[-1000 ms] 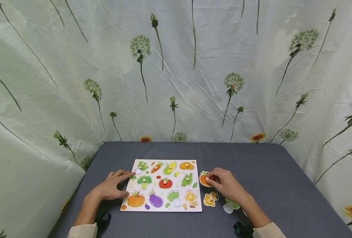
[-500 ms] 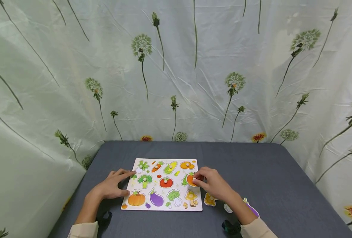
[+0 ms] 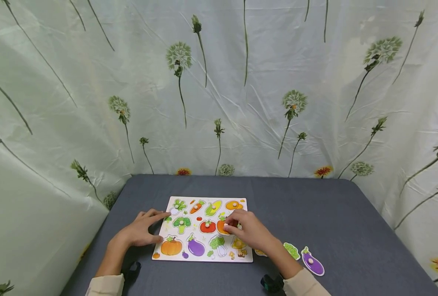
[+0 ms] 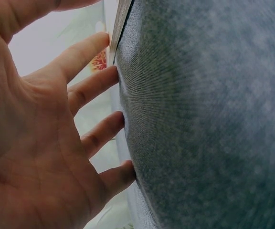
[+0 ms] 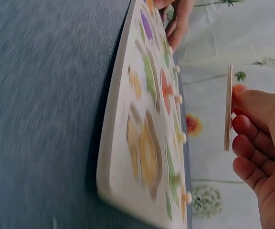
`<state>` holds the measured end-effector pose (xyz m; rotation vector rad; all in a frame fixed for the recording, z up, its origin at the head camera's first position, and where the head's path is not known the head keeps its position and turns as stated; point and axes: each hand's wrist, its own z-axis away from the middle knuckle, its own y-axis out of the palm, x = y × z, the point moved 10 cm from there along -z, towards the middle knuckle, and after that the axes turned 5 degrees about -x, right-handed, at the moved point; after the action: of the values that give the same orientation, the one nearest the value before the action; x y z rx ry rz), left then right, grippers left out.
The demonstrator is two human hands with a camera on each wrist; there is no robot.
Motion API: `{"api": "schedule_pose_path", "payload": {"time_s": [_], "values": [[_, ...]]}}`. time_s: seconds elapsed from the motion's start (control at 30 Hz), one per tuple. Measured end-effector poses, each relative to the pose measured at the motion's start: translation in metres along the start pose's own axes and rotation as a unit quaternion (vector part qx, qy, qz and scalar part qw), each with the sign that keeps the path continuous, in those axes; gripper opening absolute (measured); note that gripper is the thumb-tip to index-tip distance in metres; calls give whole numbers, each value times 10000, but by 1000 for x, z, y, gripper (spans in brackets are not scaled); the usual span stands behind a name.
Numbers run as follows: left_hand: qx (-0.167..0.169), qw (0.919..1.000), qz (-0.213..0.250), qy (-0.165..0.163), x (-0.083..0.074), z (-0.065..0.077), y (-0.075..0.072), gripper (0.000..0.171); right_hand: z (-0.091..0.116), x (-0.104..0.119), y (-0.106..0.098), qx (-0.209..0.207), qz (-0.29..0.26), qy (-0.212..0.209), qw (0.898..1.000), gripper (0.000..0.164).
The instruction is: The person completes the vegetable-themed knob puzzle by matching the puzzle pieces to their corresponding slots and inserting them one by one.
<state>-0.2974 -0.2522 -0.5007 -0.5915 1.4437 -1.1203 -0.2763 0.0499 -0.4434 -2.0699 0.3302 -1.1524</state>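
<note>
Hovering piece [image 3: 223,227] above board [image 3: 204,258] edge

The head view is evenly and softly lit, bright across the pale curtain [image 3: 278,82], with only faint shadows under the hands on the grey bench [image 3: 344,213]. No glare shows. Its wide lens bends the curtain's folds and stems outward toward the frame's edges. The left wrist view is dimmer, the palm [image 4: 27,143] close and soft, the cloth weave sharp only near centre. The right wrist view is smeared by motion blur along the puzzle board [image 5: 142,124], with washed-out brightness at right.
</note>
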Motion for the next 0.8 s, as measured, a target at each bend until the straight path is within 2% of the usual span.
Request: {"api": "schedule_pose_path", "payload": {"time_s": [0.33,0.8], "values": [[-32,10000,-49,-15,2,-1,1,81,-14,21,30,204,106,-168,9996,9],[-61,10000,-62,11,0,-1,0,81,-24,33,58,442,3,-41,9990,10]]}}
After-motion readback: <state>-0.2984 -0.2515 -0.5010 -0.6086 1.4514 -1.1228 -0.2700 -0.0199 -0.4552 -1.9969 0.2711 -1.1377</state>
